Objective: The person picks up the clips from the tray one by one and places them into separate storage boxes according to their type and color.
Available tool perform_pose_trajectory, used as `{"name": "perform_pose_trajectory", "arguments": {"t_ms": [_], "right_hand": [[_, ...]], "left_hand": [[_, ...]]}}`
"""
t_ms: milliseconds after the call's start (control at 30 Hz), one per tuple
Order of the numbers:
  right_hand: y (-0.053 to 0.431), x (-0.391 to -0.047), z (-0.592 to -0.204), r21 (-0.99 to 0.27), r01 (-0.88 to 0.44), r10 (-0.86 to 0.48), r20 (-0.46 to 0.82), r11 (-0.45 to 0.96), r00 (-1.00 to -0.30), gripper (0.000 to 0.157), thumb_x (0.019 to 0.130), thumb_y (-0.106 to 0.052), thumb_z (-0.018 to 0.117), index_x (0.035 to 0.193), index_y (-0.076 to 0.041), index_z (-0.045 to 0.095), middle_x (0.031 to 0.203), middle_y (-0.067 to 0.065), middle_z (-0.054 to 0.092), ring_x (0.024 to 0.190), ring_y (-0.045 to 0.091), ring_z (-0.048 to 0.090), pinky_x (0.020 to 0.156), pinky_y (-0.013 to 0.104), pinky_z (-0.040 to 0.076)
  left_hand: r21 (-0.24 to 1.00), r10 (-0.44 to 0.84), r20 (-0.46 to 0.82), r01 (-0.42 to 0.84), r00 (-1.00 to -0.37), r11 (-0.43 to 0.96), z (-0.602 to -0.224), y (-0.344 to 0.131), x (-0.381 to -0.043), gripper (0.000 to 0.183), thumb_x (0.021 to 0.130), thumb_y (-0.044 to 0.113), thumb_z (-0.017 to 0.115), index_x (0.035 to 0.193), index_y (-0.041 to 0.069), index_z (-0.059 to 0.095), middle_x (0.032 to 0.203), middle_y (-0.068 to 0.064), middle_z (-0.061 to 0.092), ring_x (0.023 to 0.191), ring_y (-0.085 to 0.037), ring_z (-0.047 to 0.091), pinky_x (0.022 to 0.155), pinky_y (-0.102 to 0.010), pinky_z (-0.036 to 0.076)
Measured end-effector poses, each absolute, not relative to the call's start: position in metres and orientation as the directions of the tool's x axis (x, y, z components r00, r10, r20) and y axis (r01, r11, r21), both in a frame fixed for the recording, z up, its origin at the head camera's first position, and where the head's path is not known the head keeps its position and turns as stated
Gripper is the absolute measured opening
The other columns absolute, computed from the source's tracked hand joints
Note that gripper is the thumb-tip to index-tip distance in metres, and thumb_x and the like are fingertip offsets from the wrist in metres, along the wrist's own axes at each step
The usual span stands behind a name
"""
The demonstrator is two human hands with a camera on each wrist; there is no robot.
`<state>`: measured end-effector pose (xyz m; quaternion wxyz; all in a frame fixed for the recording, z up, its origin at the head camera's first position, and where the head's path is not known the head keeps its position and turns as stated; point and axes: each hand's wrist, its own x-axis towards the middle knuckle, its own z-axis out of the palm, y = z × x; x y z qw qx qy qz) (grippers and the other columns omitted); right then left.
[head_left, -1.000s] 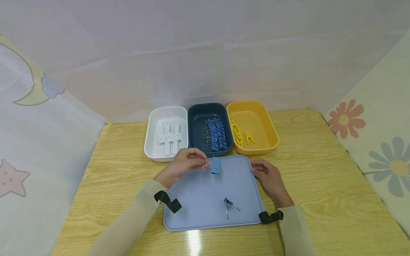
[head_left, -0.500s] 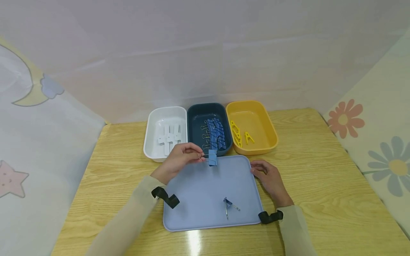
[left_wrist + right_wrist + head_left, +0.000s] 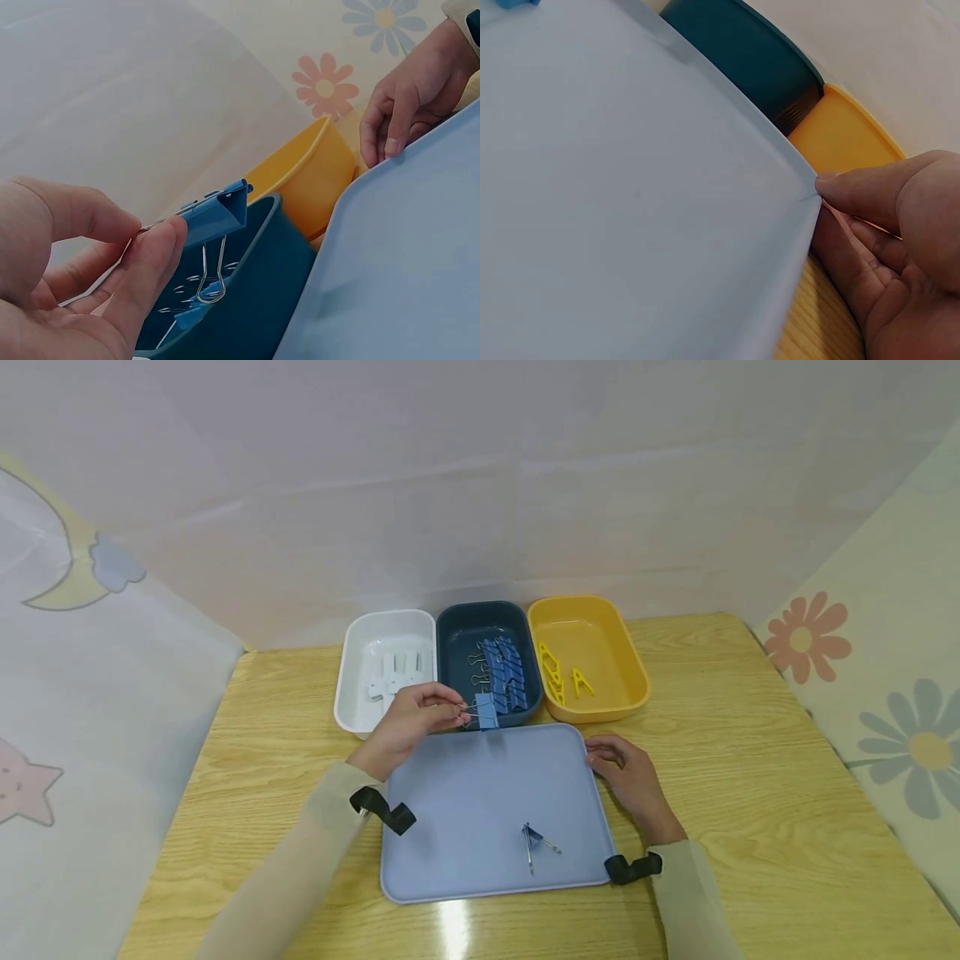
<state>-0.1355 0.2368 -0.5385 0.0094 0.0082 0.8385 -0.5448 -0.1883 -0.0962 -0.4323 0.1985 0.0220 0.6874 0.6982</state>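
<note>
My left hand [image 3: 412, 720] pinches a blue binder clip [image 3: 486, 711] by one wire handle, over the near edge of the dark blue bin [image 3: 450, 620]. In the left wrist view the same binder clip [image 3: 217, 214] has its other handle hanging down. Inside that bin lie several blue binder clips [image 3: 504, 672] in rows. My right hand [image 3: 628, 781] is at the far right corner of the light blue tray [image 3: 480, 810]; in the right wrist view, thumb and fingers [image 3: 855, 191] pinch its rim. Another binder clip [image 3: 532, 837] stands on the tray's near part, handles spread.
To the left of the dark blue bin is a white bin [image 3: 352, 652] with several white clips [image 3: 393, 681]. A yellow bin [image 3: 611, 652] on its right has several yellow clothespins [image 3: 555, 675]. All stand on a wooden table [image 3: 750, 777] before a pale backdrop.
My left hand has carried its binder clip up and to the left, from over the tray to the dark blue bin's near edge. The right hand stays at the tray corner.
</note>
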Motion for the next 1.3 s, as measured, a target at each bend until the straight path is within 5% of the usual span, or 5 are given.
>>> {"name": "perform_pose_trajectory", "arguments": {"t_ms": [367, 667, 1300], "right_hand": [[0.225, -0.125, -0.505, -0.903, 0.056, 0.006, -0.059, 0.426, -0.998, 0.027, 0.093, -0.003, 0.061, 0.119, 0.005, 0.062, 0.114, 0.024, 0.066, 0.097, 0.016, 0.064, 0.078, 0.009, 0.049], [0.235, -0.133, -0.532, -0.912, 0.056, 0.012, -0.056, 0.406, -0.998, 0.029, 0.093, -0.013, 0.064, 0.120, -0.004, 0.064, 0.116, 0.017, 0.067, 0.097, 0.008, 0.063, 0.080, 0.010, 0.049], [0.237, -0.138, -0.540, -0.915, 0.059, 0.018, -0.057, 0.400, -0.998, 0.027, 0.092, -0.015, 0.065, 0.118, -0.009, 0.065, 0.114, 0.012, 0.068, 0.090, -0.004, 0.061, 0.080, 0.013, 0.051]], "left_hand": [[0.971, 0.262, -0.233, -0.237, -0.936, 0.018, -0.435, -0.100, -0.199, 0.022, 0.092, 0.003, 0.062, 0.113, -0.005, 0.059, 0.110, -0.021, 0.066, 0.093, -0.018, 0.072, 0.097, -0.039, 0.053], [0.972, 0.231, -0.232, -0.233, -0.945, 0.023, -0.433, -0.103, -0.206, 0.016, 0.092, 0.001, 0.061, 0.108, -0.003, 0.061, 0.098, -0.009, 0.069, 0.090, -0.016, 0.072, 0.094, -0.035, 0.055], [0.965, 0.186, -0.256, -0.241, -0.949, 0.100, -0.433, -0.105, -0.222, 0.023, 0.092, 0.003, 0.061, 0.113, -0.006, 0.059, 0.112, -0.022, 0.066, 0.091, -0.016, 0.070, 0.091, -0.030, 0.057]]}}
